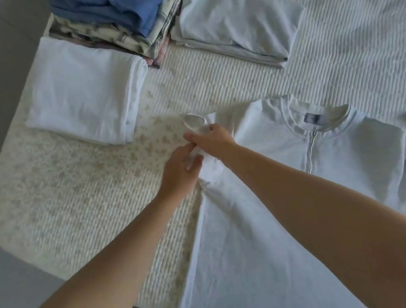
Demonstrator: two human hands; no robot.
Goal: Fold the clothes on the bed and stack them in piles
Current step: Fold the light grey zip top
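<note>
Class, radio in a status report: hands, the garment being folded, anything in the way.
Both hands, left and right, pinching the white top's sleeve. Top spread flat, unfolded. Three folded piles beyond; nearest, white pile, clear of the work.

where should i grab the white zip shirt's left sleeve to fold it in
Take the white zip shirt by the sleeve cuff, the bunched end lying loose on the bedspread. Come from the open bed side on the left, as the left hand and right hand do, fingers pinching the cloth. That end looks free to lift, while the shoulder end is joined to the flat body.
</note>
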